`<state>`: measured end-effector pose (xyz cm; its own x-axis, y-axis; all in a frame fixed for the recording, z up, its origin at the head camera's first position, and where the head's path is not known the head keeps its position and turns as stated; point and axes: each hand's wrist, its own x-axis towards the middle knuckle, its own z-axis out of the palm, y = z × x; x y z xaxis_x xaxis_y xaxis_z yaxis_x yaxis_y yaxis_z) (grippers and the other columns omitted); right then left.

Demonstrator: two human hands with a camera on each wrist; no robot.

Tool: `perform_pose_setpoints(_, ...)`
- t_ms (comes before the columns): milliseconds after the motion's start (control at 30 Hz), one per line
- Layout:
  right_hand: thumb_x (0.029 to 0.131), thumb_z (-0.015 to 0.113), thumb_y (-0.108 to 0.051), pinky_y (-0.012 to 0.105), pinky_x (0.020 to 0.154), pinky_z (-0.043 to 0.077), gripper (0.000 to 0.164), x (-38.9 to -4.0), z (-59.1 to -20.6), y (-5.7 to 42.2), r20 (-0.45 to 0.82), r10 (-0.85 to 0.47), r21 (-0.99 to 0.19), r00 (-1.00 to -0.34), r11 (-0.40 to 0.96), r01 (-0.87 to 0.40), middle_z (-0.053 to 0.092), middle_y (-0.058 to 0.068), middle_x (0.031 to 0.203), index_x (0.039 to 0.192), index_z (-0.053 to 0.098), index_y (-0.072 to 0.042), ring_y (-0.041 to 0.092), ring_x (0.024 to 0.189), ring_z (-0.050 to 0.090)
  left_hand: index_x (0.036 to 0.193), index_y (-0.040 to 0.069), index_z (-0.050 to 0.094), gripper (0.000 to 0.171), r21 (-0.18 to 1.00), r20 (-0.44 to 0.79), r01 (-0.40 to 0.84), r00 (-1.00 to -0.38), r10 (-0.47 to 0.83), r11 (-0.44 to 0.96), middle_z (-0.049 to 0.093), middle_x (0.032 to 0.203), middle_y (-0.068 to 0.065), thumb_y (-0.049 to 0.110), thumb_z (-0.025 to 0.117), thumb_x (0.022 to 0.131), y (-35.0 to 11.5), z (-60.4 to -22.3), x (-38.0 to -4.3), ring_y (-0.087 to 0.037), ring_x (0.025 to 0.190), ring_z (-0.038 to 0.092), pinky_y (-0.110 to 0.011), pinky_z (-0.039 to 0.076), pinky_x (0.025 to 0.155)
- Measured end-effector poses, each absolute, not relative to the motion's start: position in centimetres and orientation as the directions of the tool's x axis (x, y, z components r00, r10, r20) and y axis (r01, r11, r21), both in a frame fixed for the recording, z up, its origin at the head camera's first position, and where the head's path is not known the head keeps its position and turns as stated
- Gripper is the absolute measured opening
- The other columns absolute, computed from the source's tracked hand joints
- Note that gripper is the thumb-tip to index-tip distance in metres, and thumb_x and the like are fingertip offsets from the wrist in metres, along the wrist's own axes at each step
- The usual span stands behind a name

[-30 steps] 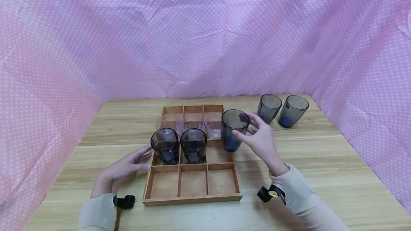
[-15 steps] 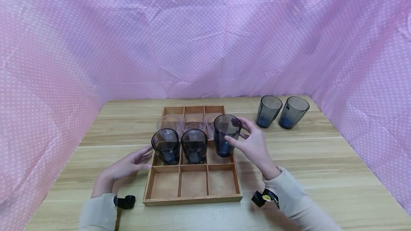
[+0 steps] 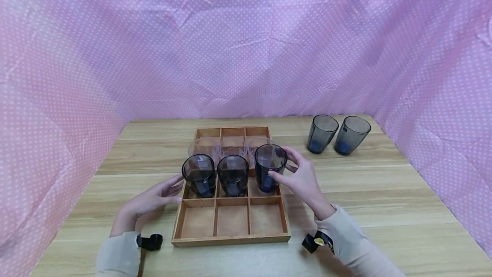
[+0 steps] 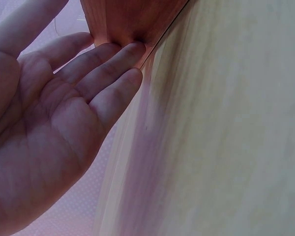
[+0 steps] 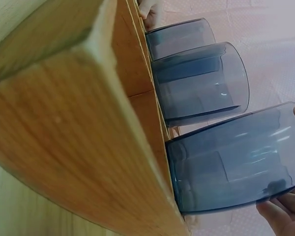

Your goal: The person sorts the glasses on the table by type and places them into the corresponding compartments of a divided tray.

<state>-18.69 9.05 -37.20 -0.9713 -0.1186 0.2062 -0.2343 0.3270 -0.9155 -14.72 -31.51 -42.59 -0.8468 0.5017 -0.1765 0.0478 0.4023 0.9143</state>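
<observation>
My right hand [image 3: 301, 181] grips a tall smoky blue-grey glass [image 3: 264, 174] between thumb and fingers. The glass stands upright in the right compartment of the middle row of a wooden divided box [image 3: 230, 240]. In the right wrist view its base [image 5: 179, 184] is sunk behind the box wall [image 5: 83, 132]. Two like glasses occupy the same row, one at left [image 3: 198, 176] and one in the middle [image 3: 232, 176]. My left hand [image 3: 151, 199] rests against the box's left side; the left wrist view shows its fingertips touching the wood [image 4: 132, 19], fingers extended.
Behind the dark row, clear glasses [image 3: 232, 146] stand in the box's compartments. Two more smoky glasses, one nearer [image 3: 320, 134] and one at its right [image 3: 350, 135], stand on the table [image 3: 384, 208] at the back right. A pink dotted cloth [image 3: 246, 54] hangs around the table.
My right hand has carried the smoky glass leftward and lowered it into the right compartment of the middle row. The left hand stays at the box's side.
</observation>
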Motion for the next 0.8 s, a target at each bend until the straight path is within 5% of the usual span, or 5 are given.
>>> perform_pose_setpoints(67,0.072,0.084,-0.009,0.040,0.096,0.054,0.066,-18.63,-37.31,9.11,0.207,-0.121,-0.917,-0.971,0.321,-0.235,0.062,0.019,0.129,0.132,0.055,-0.003,0.031,0.122,0.058,0.153,-0.004,0.005,0.080,0.909,-0.179,0.052,-0.848,0.499,0.414,0.001,0.159,-0.031,0.020,0.057,0.097,-31.53,-42.59,-14.73,-0.055,0.142,0.013,-0.032,0.034,0.113)
perform_pose_setpoints(133,0.072,0.084,-0.008,0.040,0.096,0.053,0.066,-18.57,-37.41,9.16,0.208,-0.121,-0.919,-0.971,0.317,-0.236,0.063,0.019,0.129,0.132,0.055,-0.003,0.031,0.122,0.059,0.153,-0.004,0.005,0.080,0.907,-0.181,0.052,-0.849,0.497,0.419,0.001,0.159,-0.031,0.020,0.057,0.097,-31.54,-42.61,-14.76,-0.055,0.142,0.014,-0.032,0.034,0.113)
perform_pose_setpoints(300,0.071,0.085,-0.007,0.038,0.096,0.053,0.067,-18.45,-37.64,9.17,0.203,-0.121,-0.920,-0.972,0.315,-0.232,0.063,0.019,0.128,0.131,0.055,-0.002,0.031,0.122,0.059,0.153,-0.004,0.005,0.082,0.917,-0.179,0.038,-0.850,0.496,0.396,0.000,0.159,-0.031,0.019,0.058,0.096,-31.56,-42.67,-14.79,-0.055,0.142,0.012,-0.002,0.030,0.098)
perform_pose_setpoints(800,0.069,0.086,-0.008,0.038,0.097,0.053,0.068,-18.27,-38.20,9.02,0.143,-0.146,-0.936,-0.979,0.303,-0.182,0.063,0.019,0.129,0.130,0.056,-0.002,0.031,0.124,0.058,0.153,-0.006,0.004,0.082,0.922,-0.171,0.041,-0.849,0.501,0.384,-0.001,0.158,-0.031,0.018,0.058,0.096,-31.50,-42.52,-14.75,-0.055,0.142,0.011,-0.002,0.028,0.098)
